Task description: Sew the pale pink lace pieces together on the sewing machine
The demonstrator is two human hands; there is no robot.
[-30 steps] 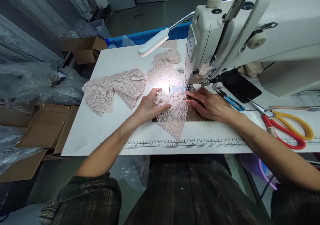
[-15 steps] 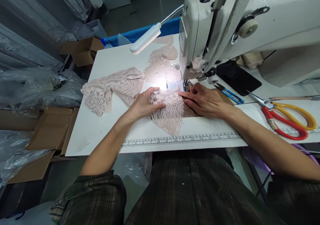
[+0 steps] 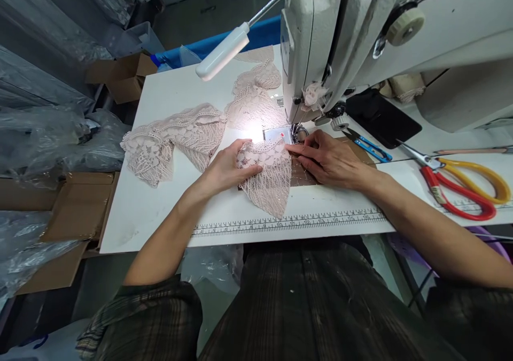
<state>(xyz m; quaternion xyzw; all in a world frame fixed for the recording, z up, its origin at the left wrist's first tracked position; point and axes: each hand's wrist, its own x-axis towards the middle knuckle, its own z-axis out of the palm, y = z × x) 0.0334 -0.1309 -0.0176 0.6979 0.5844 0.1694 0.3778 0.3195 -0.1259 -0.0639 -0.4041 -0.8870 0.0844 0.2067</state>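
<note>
A small pale pink lace piece (image 3: 269, 182) lies at the sewing machine's needle area, its pointed end toward me. My left hand (image 3: 229, 167) grips its left side, thumb on top and fingers at the upper edge. At the right edge, the index fingertip of my right hand (image 3: 331, 160) touches the lace, with the fingers bent close to the presser foot (image 3: 295, 132). Whether that hand pinches the fabric underneath is hard to see. More lace pieces, one at the left (image 3: 176, 136) and one behind (image 3: 256, 101), rest on the white table (image 3: 160, 211).
The sewing machine head (image 3: 302, 56) stands over the work, and a lamp (image 3: 222, 51) shines from the left. To the right are blue thread snips (image 3: 371, 147), red and yellow scissors (image 3: 452, 182) and a black phone (image 3: 385, 120). A printed ruler (image 3: 296, 224) runs along the front edge.
The view has shifted slightly, so the table appears a little further left. Both hands keep nearly the same hold, and the lace at the needle has barely moved.
</note>
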